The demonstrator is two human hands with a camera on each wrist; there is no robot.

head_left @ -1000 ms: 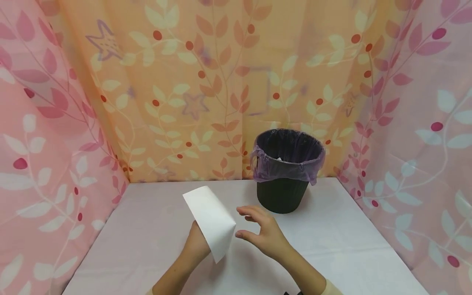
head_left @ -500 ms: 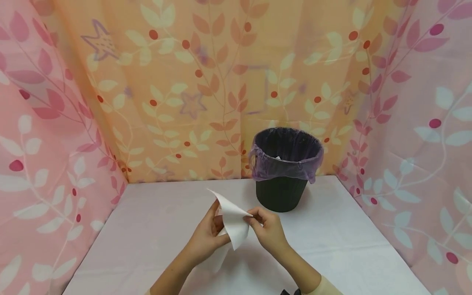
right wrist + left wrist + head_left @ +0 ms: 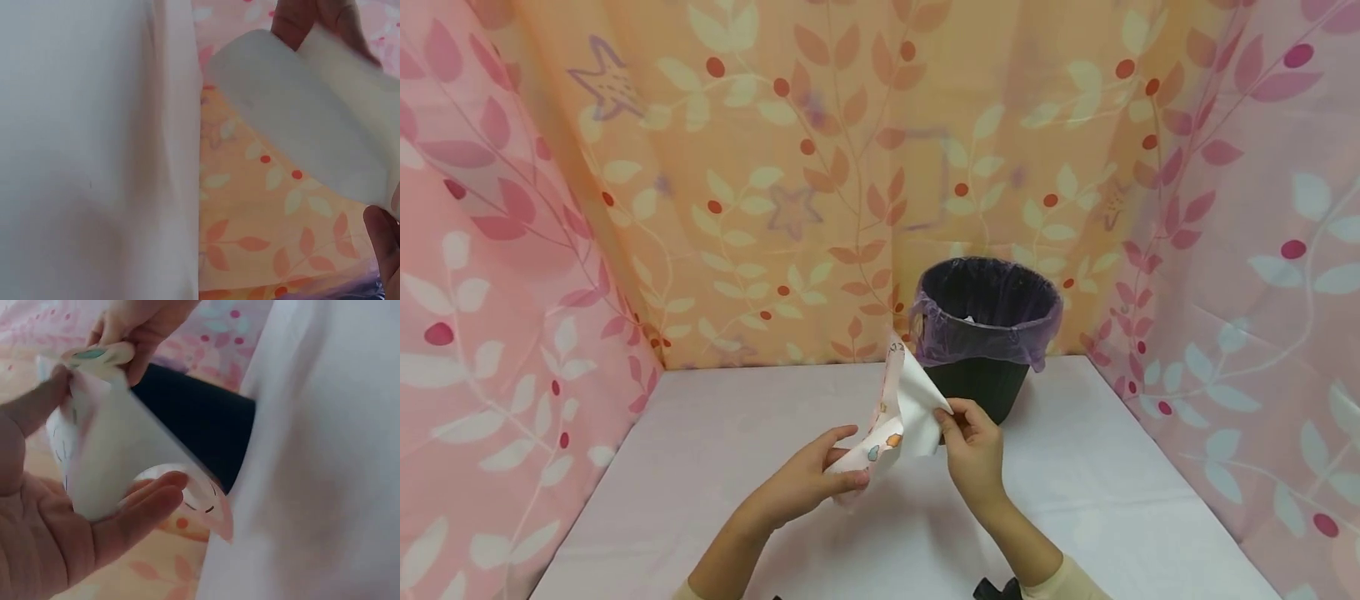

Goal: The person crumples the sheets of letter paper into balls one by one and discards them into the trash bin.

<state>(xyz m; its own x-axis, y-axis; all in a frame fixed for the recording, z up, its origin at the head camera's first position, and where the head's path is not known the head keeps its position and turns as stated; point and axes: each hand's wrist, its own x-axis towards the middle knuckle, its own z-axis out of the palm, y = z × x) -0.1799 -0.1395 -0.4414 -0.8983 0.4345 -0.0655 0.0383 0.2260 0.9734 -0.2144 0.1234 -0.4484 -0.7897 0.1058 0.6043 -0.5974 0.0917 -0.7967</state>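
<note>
A curling sheet of paper (image 3: pixel 921 404) is held between both hands in the head view, above the table. Its back is plain white; its other side carries coloured cartoon prints and a pinkish edge. My right hand (image 3: pixel 976 454) pinches the right edge between thumb and fingers. At the lower left end, my left hand (image 3: pixel 801 483) holds the sheet between its thumb and fingers. The left wrist view shows the left thumb (image 3: pixel 47 400) against the paper's edge, with the other fingers reaching behind and below. In the right wrist view the white back of the paper (image 3: pixel 300 112) spans between the hands.
A dark bin (image 3: pixel 973 387) with a purple liner (image 3: pixel 988 343) stands at the table's back right, just behind the right hand; something small and white shows inside. A small black object (image 3: pixel 997 590) lies at the front edge. Patterned curtains (image 3: pixel 850 167) enclose the white table (image 3: pixel 700 433).
My right hand, at first apart with spread fingers, has taken hold of the paper's edge. The sheet has turned to show its printed side and shifted right towards the bin.
</note>
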